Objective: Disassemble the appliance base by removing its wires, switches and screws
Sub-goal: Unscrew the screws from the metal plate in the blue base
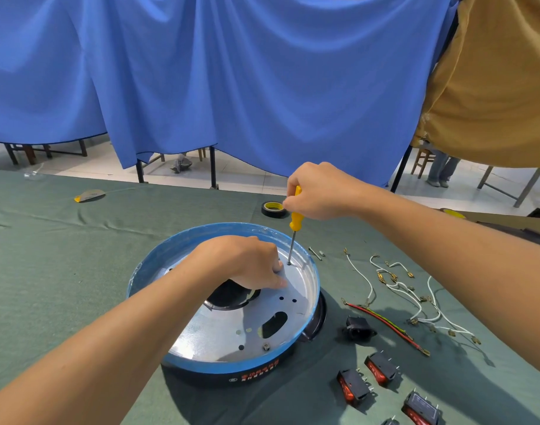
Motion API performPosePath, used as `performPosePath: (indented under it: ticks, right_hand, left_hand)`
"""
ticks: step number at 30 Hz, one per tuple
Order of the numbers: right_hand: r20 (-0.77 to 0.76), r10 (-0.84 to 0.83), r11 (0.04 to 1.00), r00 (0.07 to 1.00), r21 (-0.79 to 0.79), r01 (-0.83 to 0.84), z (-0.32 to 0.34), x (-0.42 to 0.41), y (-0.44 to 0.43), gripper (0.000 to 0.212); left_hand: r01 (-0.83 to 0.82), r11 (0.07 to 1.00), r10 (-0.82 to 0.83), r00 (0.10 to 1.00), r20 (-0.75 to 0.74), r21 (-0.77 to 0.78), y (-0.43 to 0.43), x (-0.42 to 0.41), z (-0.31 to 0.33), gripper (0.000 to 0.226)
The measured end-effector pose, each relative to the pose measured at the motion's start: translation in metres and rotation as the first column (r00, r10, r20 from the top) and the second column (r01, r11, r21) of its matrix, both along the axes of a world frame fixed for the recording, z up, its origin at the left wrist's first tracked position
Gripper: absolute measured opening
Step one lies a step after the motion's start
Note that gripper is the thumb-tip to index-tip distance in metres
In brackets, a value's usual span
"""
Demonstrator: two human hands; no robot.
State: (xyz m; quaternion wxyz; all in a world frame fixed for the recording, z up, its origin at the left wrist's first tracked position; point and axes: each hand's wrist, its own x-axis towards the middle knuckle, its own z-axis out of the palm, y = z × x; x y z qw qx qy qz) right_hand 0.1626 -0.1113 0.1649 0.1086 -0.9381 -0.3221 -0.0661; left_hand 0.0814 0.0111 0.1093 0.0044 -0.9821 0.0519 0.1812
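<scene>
Gripping hand: right hand [321,191] has its fingers curled round the top of the yellow screwdriver [294,222], held almost upright.
Screwdriver tip: set on a screw [289,263] at the far right of the metal plate [219,332].
Left hand [247,262]: fingers bent, tips on the plate just beside the screw; cannot tell whether they pinch anything.
Appliance base [219,363]: round, blue-rimmed, black below, on the green table cloth [63,256], near centre.
Right of base: 2 loose screws [315,252], white wires [416,302], red and green-yellow wires [388,325], black socket [357,328].
Near right: 3 rocker switches [353,386], another cut by the frame edge.
Far side: tape roll [273,209], blue curtain [232,87].
</scene>
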Motion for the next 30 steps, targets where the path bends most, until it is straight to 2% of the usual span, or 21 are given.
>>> performPosePath:
  ticks: [2, 6, 11, 13, 16, 20, 25, 30]
  right_hand:
    - [-0.025, 0.003, 1.0, 1.0, -0.001, -0.003, 0.0013, 0.0005, -0.0001, 0.032]
    - [-0.006, -0.049, 0.999, 0.999, -0.025, 0.048, -0.0006, 0.0016, 0.0003, 0.049]
    - [-0.079, -0.015, 1.0, 0.997, 0.004, 0.016, 0.0017, -0.001, 0.0006, 0.026]
    - [-0.09, -0.045, 0.999, 0.995, -0.015, 0.044, 0.0009, 0.0007, 0.0014, 0.03]
    - [-0.017, -0.092, 0.996, 0.996, -0.023, 0.092, -0.0013, 0.0023, 0.0014, 0.041]
    - [-0.071, -0.038, 0.999, 0.997, 0.004, 0.039, -0.0008, 0.0023, 0.0007, 0.028]
    - [-0.034, -0.103, 0.995, 0.994, -0.013, 0.103, -0.0027, 0.0018, 0.0009, 0.042]
    - [-0.059, -0.099, 0.995, 0.993, -0.034, 0.097, -0.0009, 0.0018, -0.0001, 0.035]
  left_hand:
    - [-0.001, 1.0, 0.001, 1.0, -0.001, 0.002, -0.0004, 0.0002, 0.0003, 0.048]
    - [-0.003, 1.0, 0.003, 1.0, -0.002, 0.003, 0.0, -0.0002, 0.0005, 0.048]
    - [-0.003, 1.0, 0.003, 1.0, 0.009, -0.017, 0.0013, 0.0004, -0.0011, 0.045]
    - [0.0, 1.0, 0.0, 1.0, 0.009, -0.016, 0.0015, 0.0003, -0.0016, 0.045]
    - [0.003, 1.0, -0.003, 1.0, 0.008, -0.019, 0.0019, -0.0001, -0.0018, 0.044]
    - [0.006, 1.0, -0.006, 1.0, 0.009, -0.028, 0.0013, 0.0, -0.0017, 0.043]
    - [0.001, 1.0, -0.001, 1.0, 0.009, -0.027, 0.0011, -0.0004, -0.0017, 0.043]
    - [0.003, 1.0, -0.003, 1.0, 0.015, -0.026, 0.002, 0.0005, -0.0028, 0.045]
